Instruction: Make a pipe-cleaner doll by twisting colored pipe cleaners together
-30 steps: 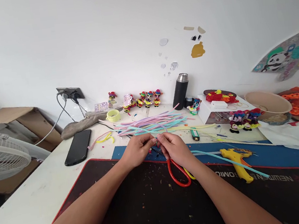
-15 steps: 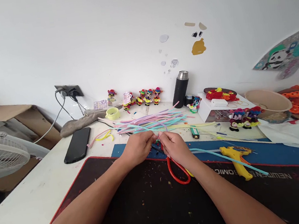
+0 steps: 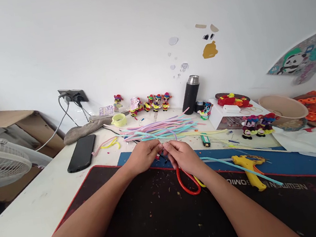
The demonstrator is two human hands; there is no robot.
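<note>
Both hands meet above the back edge of the black mat (image 3: 158,211), fingertips nearly touching. My left hand (image 3: 145,156) is closed in a pinch; what lies between its fingers is too small to make out. My right hand (image 3: 182,155) is closed too, with a purple fuzzy stem (image 3: 173,132) arching up just behind its fingertips. Red looped handles (image 3: 190,186) stick out from under my right palm, a yellow piece beside them. Beyond the hands lies a pile of pastel fuzzy stems (image 3: 159,129).
A yellow glue gun (image 3: 250,170) and a light blue stem (image 3: 234,165) lie at right. A phone (image 3: 82,153) and driftwood (image 3: 88,129) are at left. A black flask (image 3: 191,94), small figures (image 3: 157,102) and a white box (image 3: 229,117) stand along the back.
My fingertips have shifted slightly left and the fingers have changed their pose a little. The purple stem behind them now arches over more.
</note>
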